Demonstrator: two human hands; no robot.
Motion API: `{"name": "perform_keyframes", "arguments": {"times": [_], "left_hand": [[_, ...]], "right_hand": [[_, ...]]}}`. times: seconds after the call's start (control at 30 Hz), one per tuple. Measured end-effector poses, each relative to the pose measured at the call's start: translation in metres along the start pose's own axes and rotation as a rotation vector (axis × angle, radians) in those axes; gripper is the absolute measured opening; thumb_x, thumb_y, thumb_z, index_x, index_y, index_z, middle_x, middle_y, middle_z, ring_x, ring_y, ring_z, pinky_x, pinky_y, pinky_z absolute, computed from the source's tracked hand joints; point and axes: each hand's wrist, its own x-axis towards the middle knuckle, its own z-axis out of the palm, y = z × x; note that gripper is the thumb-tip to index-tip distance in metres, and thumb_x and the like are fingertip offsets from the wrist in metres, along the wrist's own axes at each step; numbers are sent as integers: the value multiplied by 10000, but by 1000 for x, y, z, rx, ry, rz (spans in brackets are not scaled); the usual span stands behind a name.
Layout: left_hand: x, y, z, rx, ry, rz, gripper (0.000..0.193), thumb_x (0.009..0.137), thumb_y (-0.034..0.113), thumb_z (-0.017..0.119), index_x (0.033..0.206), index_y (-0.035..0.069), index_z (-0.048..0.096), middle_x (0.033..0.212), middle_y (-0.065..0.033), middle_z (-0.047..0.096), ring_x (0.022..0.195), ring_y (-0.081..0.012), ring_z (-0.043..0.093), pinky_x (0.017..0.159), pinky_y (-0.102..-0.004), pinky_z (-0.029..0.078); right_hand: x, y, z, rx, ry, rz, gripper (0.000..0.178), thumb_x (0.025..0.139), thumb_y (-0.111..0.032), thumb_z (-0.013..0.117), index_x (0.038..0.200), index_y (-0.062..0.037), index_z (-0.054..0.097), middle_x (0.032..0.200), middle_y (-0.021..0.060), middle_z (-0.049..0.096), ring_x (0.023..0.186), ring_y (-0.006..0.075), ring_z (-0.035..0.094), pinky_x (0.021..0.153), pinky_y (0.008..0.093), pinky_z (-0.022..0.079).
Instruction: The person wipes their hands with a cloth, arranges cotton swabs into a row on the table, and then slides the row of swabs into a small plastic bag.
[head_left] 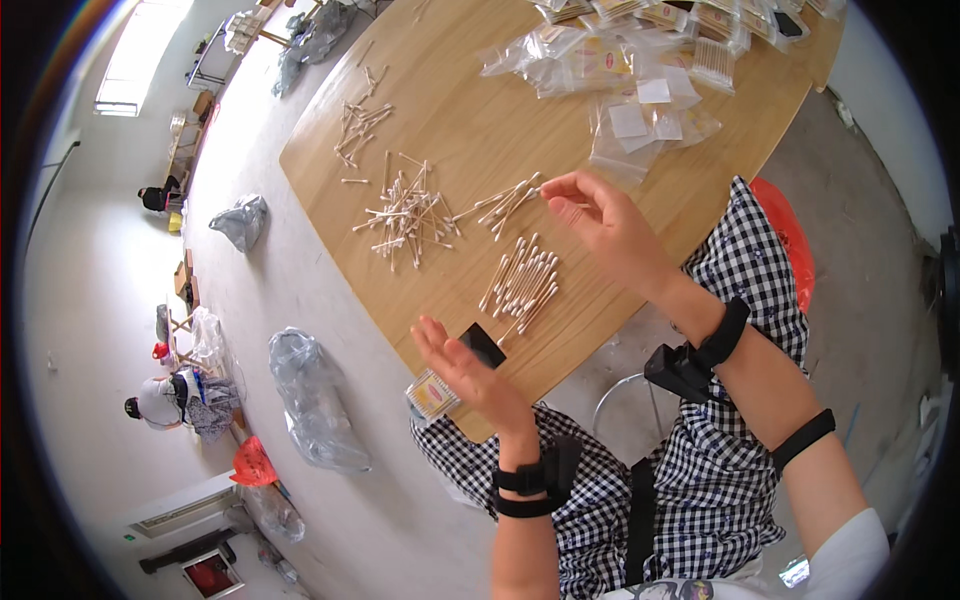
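My right hand (605, 225) reaches over the wooden table (470, 130), thumb and forefinger pinched at the end of a small fan of cotton swabs (500, 205). A neat row of swabs (525, 280) lies just below it. My left hand (465, 370) hovers palm-up with its fingers spread at the table's near edge, holding nothing. Beside it are a small flat packet of swabs (430, 396) and a black block (485, 345). Both wrists wear black bands.
A loose heap of swabs (405, 215) and a smaller scatter (360, 120) lie to the left. Clear bags and filled packets (640, 75) crowd the far side. Plastic sacks (310, 400) sit on the floor. A red seat (790, 240) is at my right; people work far left (165, 400).
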Motion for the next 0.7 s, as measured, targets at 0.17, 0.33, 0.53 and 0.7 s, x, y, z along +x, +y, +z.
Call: {"name": "perform_keyframes", "arguments": {"times": [0.17,0.33,0.53,0.7], "left_hand": [[-19,-13,-3,-362,227,-200,501,1050,260,484,1427,-41,349,1415,-167,484,1342,-256,451,1125,-354,353],[-21,-10,-7,147,23,-28,264,943,129,650,1158,-5,576,1138,-116,580,1069,-230,550,895,-332,456],[-4,-16,-18,449,-101,112,122,871,110,720,935,31,652,959,-96,539,945,-255,528,812,-354,444],[1,-19,-20,542,-187,233,123,842,87,735,869,13,640,938,-119,527,938,-302,515,847,-395,434]], "right_hand": [[9,16,13,179,2,87,257,1015,-212,571,1182,-22,619,1138,46,660,1086,122,593,954,278,466],[-1,16,24,-112,-51,-95,264,929,-163,652,1145,-21,599,1156,98,644,1087,231,602,940,354,479],[-17,21,28,-796,-234,-491,477,839,-151,722,1278,-76,554,1401,114,497,1383,305,392,1152,456,326],[-21,31,31,-891,-251,-485,540,839,-152,722,1335,-80,522,1454,119,452,1444,300,319,1202,463,259]]}}
